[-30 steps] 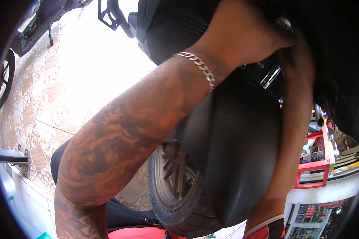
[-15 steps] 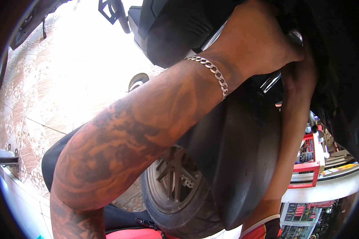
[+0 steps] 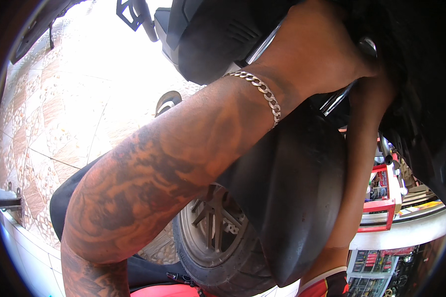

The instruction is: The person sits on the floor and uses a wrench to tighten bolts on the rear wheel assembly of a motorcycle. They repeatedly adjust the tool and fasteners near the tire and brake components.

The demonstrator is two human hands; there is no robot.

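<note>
My left hand (image 3: pixel 332 57), a chain bracelet at its wrist, is curled high against the dark underside of a motorbike, beside a shiny metal part (image 3: pixel 366 47); what its fingers hold is hidden. My right hand (image 3: pixel 371 89) reaches up just beneath it into shadow, its fingers hidden. Chrome bars (image 3: pixel 332 104) show between the hands. A black rear mudguard (image 3: pixel 295 208) lies between my forearms, over a tyre (image 3: pixel 203 270) with a spoked rim (image 3: pixel 213 227). A black vented panel (image 3: pixel 208 42) sits left of my left hand.
Pale patterned tiles (image 3: pixel 49 133) cover the floor at left, glaring near the top. Another dark vehicle (image 3: pixel 34 29) stands at the upper-left edge. On the right are a red metal frame (image 3: pixel 376 222), a white ledge (image 3: pixel 406 237) and a glazed cabinet of small goods (image 3: pixel 369 272).
My left hand has shifted slightly right since a second ago, staying beside the metal part, and has barely moved in the last half second. The view has shifted a little.
</note>
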